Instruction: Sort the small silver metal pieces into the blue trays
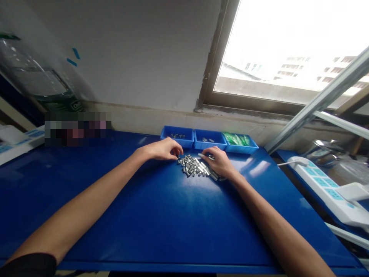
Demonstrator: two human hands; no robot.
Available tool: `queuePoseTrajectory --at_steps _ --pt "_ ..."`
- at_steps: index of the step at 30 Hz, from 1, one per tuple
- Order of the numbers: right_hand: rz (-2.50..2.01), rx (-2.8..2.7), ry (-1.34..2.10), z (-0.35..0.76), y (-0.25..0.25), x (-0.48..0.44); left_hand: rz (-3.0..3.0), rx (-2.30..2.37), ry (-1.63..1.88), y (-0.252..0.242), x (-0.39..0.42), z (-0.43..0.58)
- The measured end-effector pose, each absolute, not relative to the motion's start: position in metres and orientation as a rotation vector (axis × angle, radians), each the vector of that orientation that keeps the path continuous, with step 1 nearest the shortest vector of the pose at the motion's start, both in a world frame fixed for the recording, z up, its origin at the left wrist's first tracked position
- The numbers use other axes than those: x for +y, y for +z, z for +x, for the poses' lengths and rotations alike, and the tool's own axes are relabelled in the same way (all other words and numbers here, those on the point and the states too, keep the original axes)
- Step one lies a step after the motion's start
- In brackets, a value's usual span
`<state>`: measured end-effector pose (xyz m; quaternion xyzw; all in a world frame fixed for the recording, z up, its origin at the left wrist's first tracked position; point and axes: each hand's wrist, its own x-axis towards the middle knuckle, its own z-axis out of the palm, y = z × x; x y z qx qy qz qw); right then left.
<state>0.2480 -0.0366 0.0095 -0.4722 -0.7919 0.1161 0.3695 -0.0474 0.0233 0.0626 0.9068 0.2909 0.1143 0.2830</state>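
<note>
On the blue tabletop lies a pile of small silver metal pieces (188,165), with longer silver metal bars (203,168) along its right side. My left hand (165,149) is at the pile's left edge, thumb and fingertips pinched low over the table. Whatever is between those fingertips is too small to make out. Over the bars, my right hand (219,161) is closed, its fingertips around a short silver metal bar (201,154) that sticks out to the left. The palm hides part of the bars beneath.
Three blue bins line the wall: the left bin (187,144) holds small metal pieces, the middle bin (209,145) a few longer ones, the right bin (242,148) green packets. A power strip (324,182) and metal frame (319,100) stand right; a large bottle (31,77) stands left.
</note>
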Motion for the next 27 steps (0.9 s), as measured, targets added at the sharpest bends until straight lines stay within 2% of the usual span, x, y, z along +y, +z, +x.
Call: queuePoseTrajectory --at_steps 8,12,27 --pt "-1.173 -1.446 0.785 0.2498 0.0187 -0.0360 2.518 0.761 0.315 0.0594 0.0224 -0.0436" --pt "-1.120 -1.303 0.809 0.2529 0.0189 -0.0339 2.501 0.774 0.333 0.0601 0.0209 -0.0427" --pt "-1.121 -1.364 0.839 0.2520 0.0138 -0.0302 2.463 0.789 0.387 0.0559 0.0198 -0.0417"
